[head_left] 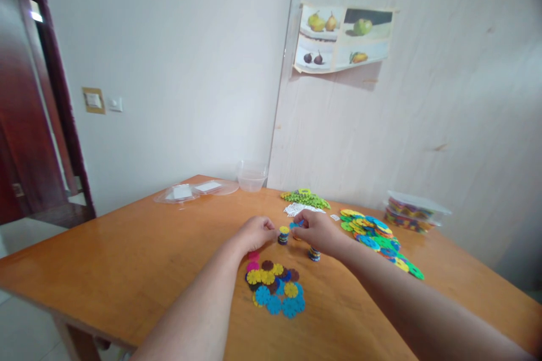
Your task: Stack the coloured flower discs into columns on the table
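A short stack of snowflake-shaped plastic discs [283, 236], yellow on top with dark ones below, stands upright between my hands. My left hand [259, 233] is at the stack's left side with its fingers curled together. To the right, my right hand [315, 231] has thumb and fingers pinched close to the stack. Whatever either hand holds is too small or hidden to make out. A second disc stack [314, 254] stands under my right wrist. Blue and orange discs show partly behind my right fingers. Nearer me lie loose yellow, blue, brown and pink discs [267, 277].
A large pile of coloured discs [372, 235] lies to the right, with lidded clear boxes [409, 214] behind it. Green pieces [311, 199] and white pieces [302, 210] lie at the back. A clear tub [252, 177] and clear lids [178, 193] rest near the wall.
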{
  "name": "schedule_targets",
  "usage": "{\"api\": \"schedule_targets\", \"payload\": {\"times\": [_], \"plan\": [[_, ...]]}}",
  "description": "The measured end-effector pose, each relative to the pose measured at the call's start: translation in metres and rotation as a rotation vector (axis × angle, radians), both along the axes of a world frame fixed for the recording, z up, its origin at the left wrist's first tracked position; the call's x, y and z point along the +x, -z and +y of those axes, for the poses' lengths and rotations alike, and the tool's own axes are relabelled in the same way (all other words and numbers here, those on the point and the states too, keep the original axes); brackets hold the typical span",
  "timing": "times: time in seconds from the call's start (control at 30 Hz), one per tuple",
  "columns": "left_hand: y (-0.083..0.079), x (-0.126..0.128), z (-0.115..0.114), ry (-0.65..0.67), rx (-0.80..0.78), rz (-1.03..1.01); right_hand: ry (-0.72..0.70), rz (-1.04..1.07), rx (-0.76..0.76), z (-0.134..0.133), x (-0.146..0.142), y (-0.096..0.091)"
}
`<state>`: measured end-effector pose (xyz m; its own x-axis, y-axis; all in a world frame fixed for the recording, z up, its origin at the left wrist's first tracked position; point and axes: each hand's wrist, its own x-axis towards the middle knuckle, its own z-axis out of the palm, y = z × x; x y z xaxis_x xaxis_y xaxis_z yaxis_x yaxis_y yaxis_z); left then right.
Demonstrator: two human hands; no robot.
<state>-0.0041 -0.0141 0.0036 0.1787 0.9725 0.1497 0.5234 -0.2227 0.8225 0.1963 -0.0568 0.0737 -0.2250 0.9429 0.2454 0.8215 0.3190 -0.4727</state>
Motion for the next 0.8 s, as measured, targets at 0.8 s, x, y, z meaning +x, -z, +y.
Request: {"api": "schedule_targets", "payload": {"times": [0.8], "plan": [[0.0,-0.003,0.005,0.015,0.026,0.09,-0.158,-0.268,-0.218,-0.026,0.004,0.008]]}}
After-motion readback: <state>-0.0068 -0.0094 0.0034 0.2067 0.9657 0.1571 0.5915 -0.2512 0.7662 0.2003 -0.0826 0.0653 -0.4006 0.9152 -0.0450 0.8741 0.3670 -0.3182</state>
